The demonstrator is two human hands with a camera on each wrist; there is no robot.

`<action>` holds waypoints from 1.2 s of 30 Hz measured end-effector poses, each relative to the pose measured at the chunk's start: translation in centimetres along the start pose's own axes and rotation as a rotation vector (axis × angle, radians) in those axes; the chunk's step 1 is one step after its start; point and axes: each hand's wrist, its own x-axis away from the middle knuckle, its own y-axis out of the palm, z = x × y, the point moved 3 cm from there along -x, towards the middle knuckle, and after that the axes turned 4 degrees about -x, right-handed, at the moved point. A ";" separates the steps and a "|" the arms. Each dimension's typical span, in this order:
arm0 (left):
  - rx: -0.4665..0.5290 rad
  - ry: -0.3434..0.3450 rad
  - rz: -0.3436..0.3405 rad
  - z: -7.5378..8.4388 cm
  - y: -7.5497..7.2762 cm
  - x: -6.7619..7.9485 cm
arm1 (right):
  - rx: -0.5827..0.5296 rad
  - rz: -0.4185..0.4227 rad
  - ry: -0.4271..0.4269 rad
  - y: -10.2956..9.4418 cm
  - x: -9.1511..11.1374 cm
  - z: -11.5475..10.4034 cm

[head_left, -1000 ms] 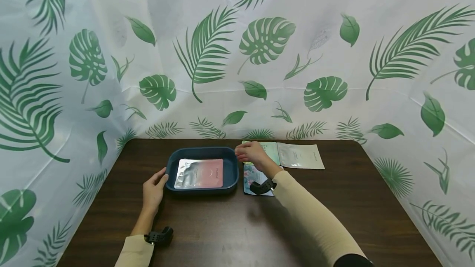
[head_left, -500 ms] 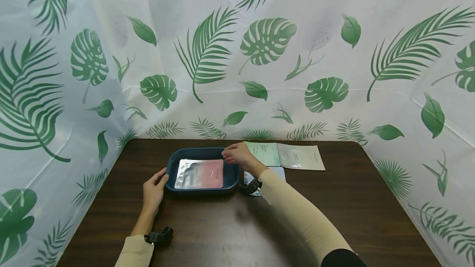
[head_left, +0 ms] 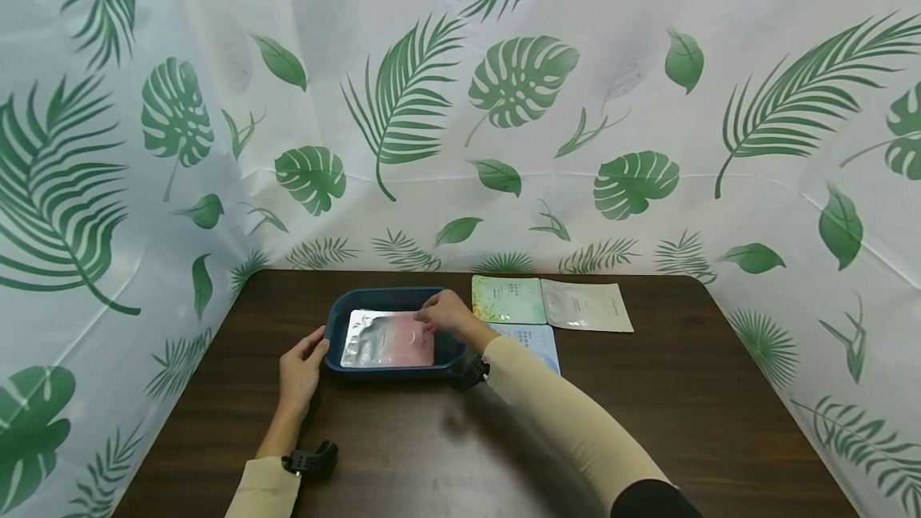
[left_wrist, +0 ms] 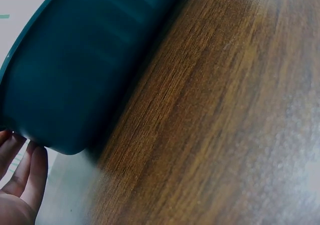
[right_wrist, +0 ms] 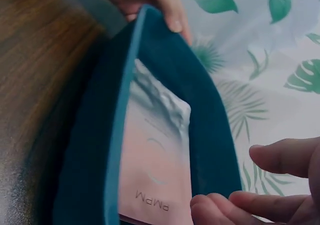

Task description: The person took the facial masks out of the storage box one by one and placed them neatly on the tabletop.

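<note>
A dark blue tray point(head_left: 453, 352) stands on the table with a pink and silver sachet point(head_left: 392, 338) lying flat in it. My left hand point(head_left: 301, 366) holds the tray's left end, and in the right wrist view a fingertip point(right_wrist: 175, 26) laps over the rim. Above the sachet's right edge is my right hand point(head_left: 448, 315), reaching into the tray. Its thumb point(right_wrist: 280, 156) stands apart from the other fingers in the right wrist view. Those fingertips are close to the sachet's edge; I cannot tell whether they touch it.
Right of the tray lie a green sachet point(head_left: 509, 300), a cream sachet point(head_left: 586, 305) and a light blue sachet point(head_left: 540, 342), the last partly behind my right arm. A leaf-print sheet point(head_left: 460, 102) hangs behind the dark wooden table point(head_left: 403, 454).
My right hand has moved left, from beside the tray's right rim to over the pink sachet, uncovering more of the green one. The left hand and tray stay put.
</note>
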 end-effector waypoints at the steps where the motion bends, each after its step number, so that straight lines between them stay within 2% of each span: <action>1: -0.002 -0.006 -0.005 0.0 0.0 0.0 | 0.039 0.002 -0.003 0.2 0.0 0.0; 7: -0.007 -0.036 -0.041 -0.4 0.1 -0.3 | 0.253 0.016 0.003 0.9 -0.2 -0.1; 14: -0.003 -0.037 -0.036 -0.2 0.0 -0.2 | 0.441 0.007 0.024 1.8 -0.6 -0.2; 19: 0.004 -0.030 -0.032 -0.2 0.0 -0.2 | 0.461 -0.016 0.018 2.5 -0.7 -0.1; 26: 0.007 -0.056 -0.035 -0.4 0.0 0.0 | 0.463 -0.007 0.060 3.0 -0.7 0.6; 36: 0.006 -0.063 -0.045 -0.2 0.0 -0.2 | 0.581 0.061 -0.003 3.0 -0.6 0.4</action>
